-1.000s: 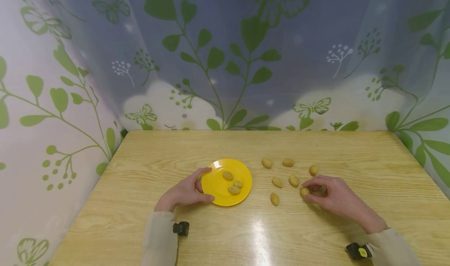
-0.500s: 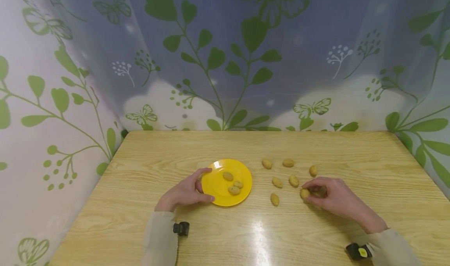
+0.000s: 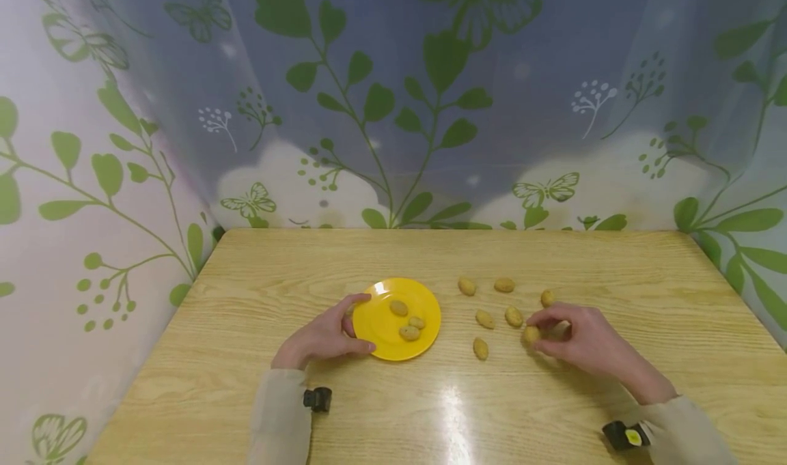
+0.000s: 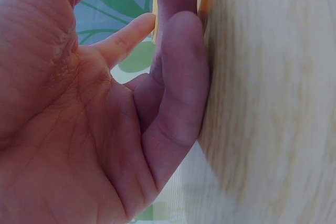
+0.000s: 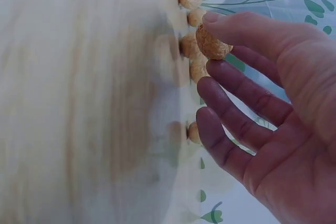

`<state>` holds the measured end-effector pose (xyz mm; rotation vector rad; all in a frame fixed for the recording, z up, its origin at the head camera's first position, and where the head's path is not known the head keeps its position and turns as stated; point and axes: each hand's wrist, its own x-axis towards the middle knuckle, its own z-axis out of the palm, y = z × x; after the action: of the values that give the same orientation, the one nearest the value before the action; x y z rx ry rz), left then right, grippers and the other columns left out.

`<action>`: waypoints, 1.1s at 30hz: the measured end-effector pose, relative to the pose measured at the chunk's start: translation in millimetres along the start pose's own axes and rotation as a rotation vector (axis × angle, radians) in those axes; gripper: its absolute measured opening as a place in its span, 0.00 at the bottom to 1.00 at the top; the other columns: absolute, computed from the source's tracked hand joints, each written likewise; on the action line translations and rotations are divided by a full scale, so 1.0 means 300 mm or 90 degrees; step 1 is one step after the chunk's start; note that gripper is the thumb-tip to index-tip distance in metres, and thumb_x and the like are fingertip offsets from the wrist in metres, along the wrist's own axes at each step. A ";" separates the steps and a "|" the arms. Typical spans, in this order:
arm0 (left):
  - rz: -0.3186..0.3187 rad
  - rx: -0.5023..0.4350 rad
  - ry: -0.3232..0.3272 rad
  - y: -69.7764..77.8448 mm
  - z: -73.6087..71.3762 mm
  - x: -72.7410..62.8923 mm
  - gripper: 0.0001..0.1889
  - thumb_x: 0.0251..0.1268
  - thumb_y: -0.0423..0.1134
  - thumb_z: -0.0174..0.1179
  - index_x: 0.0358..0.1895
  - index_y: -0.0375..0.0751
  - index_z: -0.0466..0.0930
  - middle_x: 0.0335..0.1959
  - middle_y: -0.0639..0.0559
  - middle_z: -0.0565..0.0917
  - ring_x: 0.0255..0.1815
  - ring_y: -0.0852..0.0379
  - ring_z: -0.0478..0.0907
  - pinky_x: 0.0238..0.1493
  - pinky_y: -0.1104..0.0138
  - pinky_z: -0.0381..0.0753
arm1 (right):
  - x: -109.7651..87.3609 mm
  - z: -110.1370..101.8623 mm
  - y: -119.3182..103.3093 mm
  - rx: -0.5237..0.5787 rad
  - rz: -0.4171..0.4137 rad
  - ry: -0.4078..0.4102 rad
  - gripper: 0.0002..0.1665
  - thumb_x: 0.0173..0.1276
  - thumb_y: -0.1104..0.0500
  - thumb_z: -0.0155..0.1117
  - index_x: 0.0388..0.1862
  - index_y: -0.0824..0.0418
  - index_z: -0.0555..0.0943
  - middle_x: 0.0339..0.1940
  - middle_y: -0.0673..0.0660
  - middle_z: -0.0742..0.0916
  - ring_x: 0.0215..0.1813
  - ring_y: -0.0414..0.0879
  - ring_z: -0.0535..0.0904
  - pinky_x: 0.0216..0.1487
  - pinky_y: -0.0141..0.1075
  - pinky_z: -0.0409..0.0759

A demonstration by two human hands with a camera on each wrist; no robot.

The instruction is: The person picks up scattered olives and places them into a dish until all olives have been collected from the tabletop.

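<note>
A yellow plate (image 3: 375, 345) lies on the wooden table, with 3 tan walnuts (image 3: 398, 308) on it. My left hand (image 3: 322, 332) grips the plate's left rim, thumb at the near side and fingers around the far side. In the left wrist view, the lower fingers of that hand rest along the tabletop. At the right, my right hand (image 3: 587, 335) pinches a rough-shelled walnut (image 5: 212, 43) between thumb and fingertips. That walnut appears just off the table in the right wrist view. The other fingers of the right hand are loosely bent.
Several loose walnuts (image 3: 514, 316) lie between the plate and the right hand. One walnut (image 3: 547, 297) sits just beyond the right fingers. The table (image 3: 295, 260) meets a leaf-patterned curtain (image 3: 344, 144) at the back.
My right hand has shifted very slightly while keeping the walnut pinched. The left hand, plate and other walnuts stay where they were.
</note>
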<state>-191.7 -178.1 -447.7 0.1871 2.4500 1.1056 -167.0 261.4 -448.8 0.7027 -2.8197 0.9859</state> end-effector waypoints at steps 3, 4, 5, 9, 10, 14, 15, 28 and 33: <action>0.000 -0.007 -0.005 -0.001 0.000 0.003 0.48 0.55 0.44 0.77 0.79 0.51 0.60 0.32 0.48 0.78 0.30 0.55 0.73 0.38 0.65 0.72 | 0.008 0.004 -0.006 0.011 -0.013 0.011 0.16 0.54 0.62 0.82 0.42 0.52 0.89 0.36 0.45 0.89 0.39 0.33 0.82 0.33 0.30 0.81; -0.001 -0.008 -0.006 -0.001 0.000 0.004 0.48 0.55 0.44 0.77 0.79 0.51 0.60 0.32 0.48 0.78 0.31 0.55 0.73 0.38 0.65 0.71 | 0.011 0.007 -0.008 0.016 -0.019 0.015 0.16 0.54 0.62 0.82 0.42 0.52 0.89 0.36 0.45 0.89 0.39 0.33 0.82 0.33 0.30 0.81; -0.002 -0.008 -0.006 -0.002 0.000 0.005 0.48 0.55 0.44 0.77 0.79 0.51 0.60 0.32 0.48 0.78 0.31 0.55 0.73 0.38 0.65 0.71 | 0.015 0.010 -0.011 0.020 -0.024 0.017 0.16 0.54 0.62 0.82 0.42 0.51 0.89 0.36 0.45 0.89 0.39 0.32 0.81 0.33 0.30 0.81; -0.001 -0.002 -0.003 -0.004 -0.001 0.006 0.48 0.55 0.44 0.78 0.79 0.52 0.60 0.32 0.48 0.78 0.31 0.55 0.72 0.38 0.65 0.71 | 0.031 0.019 -0.026 0.040 -0.041 0.020 0.17 0.54 0.63 0.82 0.42 0.52 0.88 0.36 0.45 0.89 0.39 0.33 0.81 0.33 0.30 0.81; 0.000 -0.002 -0.004 -0.005 -0.001 0.007 0.48 0.55 0.44 0.77 0.79 0.52 0.60 0.32 0.48 0.78 0.31 0.55 0.73 0.38 0.66 0.71 | 0.036 0.021 -0.030 0.044 -0.042 0.020 0.17 0.54 0.64 0.81 0.42 0.52 0.88 0.36 0.45 0.89 0.39 0.33 0.82 0.33 0.30 0.81; 0.001 -0.006 -0.009 -0.006 -0.001 0.009 0.48 0.55 0.44 0.77 0.79 0.51 0.60 0.32 0.48 0.78 0.30 0.55 0.73 0.38 0.65 0.71 | 0.054 0.033 -0.052 0.057 -0.049 0.016 0.17 0.55 0.64 0.81 0.43 0.52 0.88 0.38 0.46 0.89 0.39 0.39 0.83 0.33 0.31 0.81; 0.001 -0.008 -0.011 -0.005 -0.001 0.008 0.48 0.55 0.44 0.77 0.79 0.51 0.59 0.32 0.48 0.78 0.31 0.55 0.73 0.39 0.65 0.71 | 0.060 0.037 -0.057 0.057 -0.052 0.014 0.17 0.55 0.64 0.81 0.43 0.52 0.88 0.38 0.46 0.89 0.39 0.40 0.84 0.33 0.31 0.81; -0.006 -0.015 -0.014 -0.002 0.000 0.007 0.48 0.56 0.43 0.77 0.79 0.51 0.59 0.32 0.48 0.79 0.31 0.55 0.73 0.38 0.66 0.72 | 0.132 0.094 -0.125 0.093 -0.054 -0.005 0.16 0.58 0.61 0.80 0.45 0.51 0.89 0.39 0.45 0.89 0.41 0.47 0.83 0.37 0.34 0.82; -0.003 -0.015 -0.013 -0.005 0.000 0.008 0.48 0.56 0.43 0.77 0.79 0.51 0.59 0.32 0.48 0.79 0.30 0.55 0.73 0.38 0.66 0.72 | 0.152 0.126 -0.152 0.113 -0.068 -0.009 0.15 0.58 0.62 0.79 0.44 0.51 0.89 0.39 0.46 0.89 0.42 0.47 0.83 0.37 0.32 0.80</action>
<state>-193.6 -178.3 -449.5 0.1842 2.4171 1.1256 -184.6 189.0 -442.8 0.8704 -2.6969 1.2272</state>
